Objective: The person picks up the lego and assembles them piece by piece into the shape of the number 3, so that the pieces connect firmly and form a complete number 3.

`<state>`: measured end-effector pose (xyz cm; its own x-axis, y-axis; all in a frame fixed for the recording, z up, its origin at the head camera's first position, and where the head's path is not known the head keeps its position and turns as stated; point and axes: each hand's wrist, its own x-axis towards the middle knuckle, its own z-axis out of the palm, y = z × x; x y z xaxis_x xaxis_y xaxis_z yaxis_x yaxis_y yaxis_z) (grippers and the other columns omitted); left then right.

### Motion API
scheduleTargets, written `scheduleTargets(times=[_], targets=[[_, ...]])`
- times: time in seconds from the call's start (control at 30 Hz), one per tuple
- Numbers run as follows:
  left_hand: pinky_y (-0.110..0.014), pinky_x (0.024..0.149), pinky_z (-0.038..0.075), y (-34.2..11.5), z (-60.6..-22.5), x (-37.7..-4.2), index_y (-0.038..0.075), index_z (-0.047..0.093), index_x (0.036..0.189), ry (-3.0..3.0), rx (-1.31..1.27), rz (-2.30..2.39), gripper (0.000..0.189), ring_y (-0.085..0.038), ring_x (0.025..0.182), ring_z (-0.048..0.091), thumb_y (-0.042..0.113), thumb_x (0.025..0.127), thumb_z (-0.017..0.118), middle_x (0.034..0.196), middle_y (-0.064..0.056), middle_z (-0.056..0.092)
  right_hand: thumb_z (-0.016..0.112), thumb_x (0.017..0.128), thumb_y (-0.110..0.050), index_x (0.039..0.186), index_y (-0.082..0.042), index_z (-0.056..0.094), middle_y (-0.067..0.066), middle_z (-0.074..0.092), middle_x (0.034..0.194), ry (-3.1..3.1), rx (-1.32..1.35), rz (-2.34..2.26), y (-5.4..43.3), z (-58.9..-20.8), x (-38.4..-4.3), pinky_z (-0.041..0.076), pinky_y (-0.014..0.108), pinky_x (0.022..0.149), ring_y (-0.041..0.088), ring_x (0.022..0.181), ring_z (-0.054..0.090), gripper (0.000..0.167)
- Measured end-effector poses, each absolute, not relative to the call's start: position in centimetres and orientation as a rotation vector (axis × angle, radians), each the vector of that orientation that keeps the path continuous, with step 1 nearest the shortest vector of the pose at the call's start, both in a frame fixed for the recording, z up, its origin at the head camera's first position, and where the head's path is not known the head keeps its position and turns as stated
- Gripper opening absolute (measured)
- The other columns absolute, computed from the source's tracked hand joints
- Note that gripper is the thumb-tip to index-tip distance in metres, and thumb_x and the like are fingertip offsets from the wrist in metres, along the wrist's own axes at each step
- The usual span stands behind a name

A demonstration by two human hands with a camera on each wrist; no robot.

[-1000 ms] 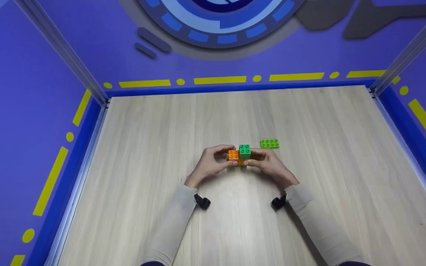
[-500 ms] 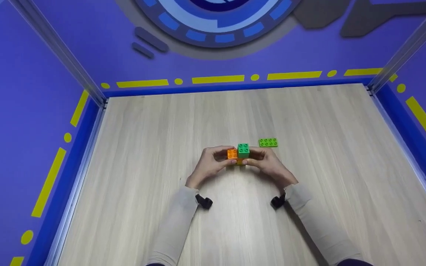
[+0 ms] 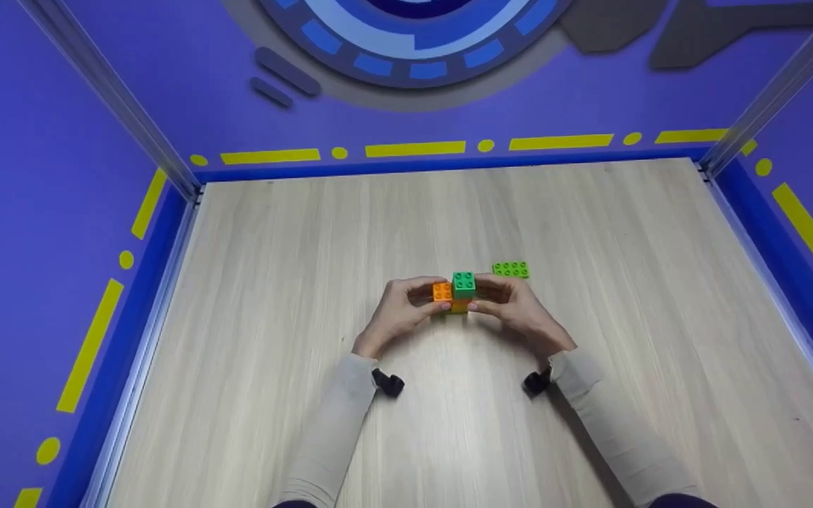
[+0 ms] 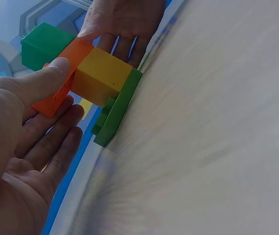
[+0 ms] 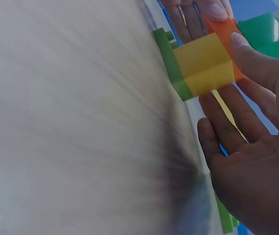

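A small stack of toy building bricks stands between my hands. At its bottom is a flat green plate point(image 4: 117, 110), which looks to be on the table, with a yellow brick point(image 4: 103, 76) on it. An orange brick point(image 3: 442, 291) sits over the yellow one and overhangs to the left. The dark green brick point(image 3: 464, 284) tops the right part of the orange one. My left hand point(image 3: 398, 314) pinches the orange brick's left end between thumb and fingers. My right hand point(image 3: 523, 314) pinches its right end, thumb tip point(image 5: 240, 41) near the yellow brick. The fingertips behind are partly hidden.
A loose lime-green flat plate point(image 3: 511, 269) with two rows of studs lies just behind my right hand. The wooden table point(image 3: 293, 247) is bounded by blue-purple printed walls point(image 3: 413, 127) at the back and sides.
My right thumb has slid slightly right along the stack, baring more of the front of the yellow brick. The left hand keeps its hold; the whole head view shifts a little.
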<state>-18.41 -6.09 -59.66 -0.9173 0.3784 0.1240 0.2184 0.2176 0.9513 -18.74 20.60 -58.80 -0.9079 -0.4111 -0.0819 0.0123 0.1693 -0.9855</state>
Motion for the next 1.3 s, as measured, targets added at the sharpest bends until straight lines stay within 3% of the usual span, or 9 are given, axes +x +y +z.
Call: scheduleTargets(times=[0.2,0.37,0.47,0.8,1.0,1.17,1.3], targets=[[-0.031,0.104,0.058,-6.3,-59.4,-18.4,0.013,0.075,0.134,2.372,0.577,1.766,0.044,-0.017,0.118,0.073,0.021,0.093,0.085,0.130,-0.005,0.077,0.077,0.099,-0.010,0.144,-0.004,0.065,0.018,0.066,0.145,2.177,-0.404,-1.768,21.5,-57.9,-19.1,0.056,0.027,0.105,0.035,0.133,0.065,0.047],[-0.029,0.104,0.057,-6.1,-59.4,-18.4,0.013,0.074,0.135,2.387,0.570,1.740,0.045,-0.016,0.118,0.073,0.021,0.092,0.086,0.131,-0.005,0.077,0.076,0.100,-0.010,0.142,-0.002,0.067,0.020,0.066,0.143,2.262,-0.457,-1.742,22.8,-57.4,-19.5,0.048,0.047,0.118,0.039,0.136,0.062,0.044],[-0.029,0.105,0.057,-6.1,-59.5,-18.4,0.014,0.074,0.136,2.393,0.577,1.729,0.046,-0.015,0.119,0.073,0.022,0.092,0.086,0.131,-0.004,0.076,0.077,0.099,-0.009,0.140,-0.002,0.068,0.021,0.067,0.141,2.352,-0.476,-1.703,23.7,-57.3,-19.9,0.046,0.058,0.117,0.041,0.134,0.062,0.042],[-0.033,0.104,0.058,-6.1,-59.3,-18.6,0.015,0.073,0.137,2.379,0.586,1.742,0.050,-0.016,0.119,0.073,0.025,0.090,0.088,0.132,-0.004,0.076,0.077,0.095,0.003,0.135,0.010,0.065,0.032,0.063,0.139,2.613,-0.493,-1.635,25.9,-56.7,-21.6,0.038,0.070,0.113,0.052,0.132,0.053,0.043],[-0.031,0.105,0.057,-6.2,-59.6,-18.5,0.013,0.072,0.139,2.389,0.598,1.734,0.053,-0.017,0.123,0.071,0.024,0.090,0.088,0.135,-0.005,0.074,0.079,0.094,0.000,0.137,0.007,0.066,0.029,0.063,0.138,2.648,-0.511,-1.563,27.4,-57.8,-22.5,0.039,0.065,0.111,0.047,0.132,0.055,0.045],[-0.032,0.109,0.054,-6.2,-59.6,-18.3,0.013,0.072,0.138,2.411,0.601,1.723,0.054,-0.019,0.126,0.069,0.025,0.089,0.089,0.136,-0.005,0.074,0.083,0.094,-0.008,0.137,0.000,0.069,0.020,0.065,0.137,2.643,-0.479,-1.488,28.3,-59.2,-23.5,0.042,0.057,0.114,0.036,0.132,0.057,0.046],[-0.031,0.110,0.054,-6.1,-59.6,-18.3,0.013,0.072,0.138,2.416,0.601,1.731,0.055,-0.018,0.126,0.069,0.028,0.088,0.090,0.136,-0.004,0.074,0.083,0.093,-0.009,0.137,-0.001,0.070,0.018,0.063,0.138,2.619,-0.460,-1.441,28.4,-59.6,-24.0,0.042,0.054,0.118,0.035,0.134,0.056,0.047]])
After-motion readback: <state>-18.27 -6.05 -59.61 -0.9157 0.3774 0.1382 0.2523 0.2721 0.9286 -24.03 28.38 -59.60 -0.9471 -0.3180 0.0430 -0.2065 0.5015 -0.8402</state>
